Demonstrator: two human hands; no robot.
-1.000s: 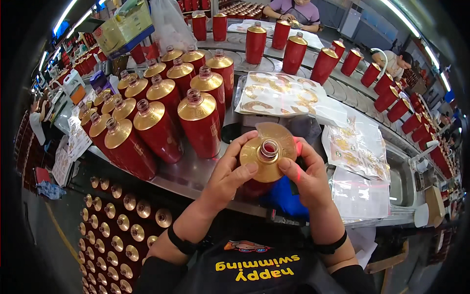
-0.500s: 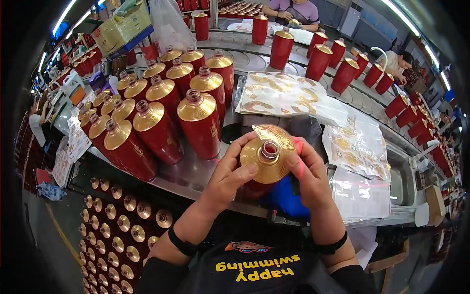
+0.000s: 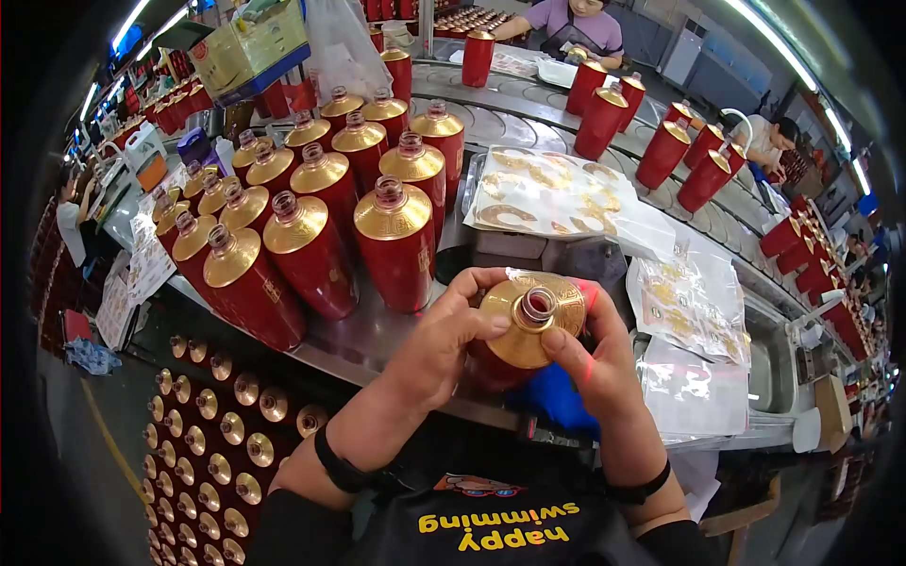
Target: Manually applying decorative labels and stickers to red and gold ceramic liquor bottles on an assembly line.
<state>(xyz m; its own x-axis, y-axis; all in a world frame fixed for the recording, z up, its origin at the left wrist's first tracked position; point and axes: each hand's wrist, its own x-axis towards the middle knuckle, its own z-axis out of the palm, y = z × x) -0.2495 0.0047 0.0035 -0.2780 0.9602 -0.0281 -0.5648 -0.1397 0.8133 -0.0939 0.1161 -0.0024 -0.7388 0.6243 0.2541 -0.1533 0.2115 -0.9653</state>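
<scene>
Between my two hands is a red bottle (image 3: pixel 510 351) with a gold shoulder and an open, uncapped neck tilted up toward me. My left hand (image 3: pixel 442 341) grips its left side, thumb on the gold shoulder. My right hand (image 3: pixel 601 357) holds the right side, its thumb pressed near the neck. A curved, patterned gold sticker (image 3: pixel 555 286) lies along the far side of the shoulder, close against it, its ends partly under my fingers. Red light streaks fall on my right fingers. The bottle's lower body is mostly hidden.
Several red bottles (image 3: pixel 396 241) crowd the metal table at left; more stand (image 3: pixel 222 453) below. Sheets of gold stickers (image 3: pixel 552 193) lie beyond my hands, others (image 3: pixel 684 302) at right. A conveyor (image 3: pixel 528 99) carries bottles behind. Two people work across it. A sink (image 3: pixel 774 363) is at right.
The gold sticker's far edge, which stood out beyond the shoulder, now lies closer to it. My hands and the bottle sit slightly lower and to the right in view. Conveyor bottles have shifted right.
</scene>
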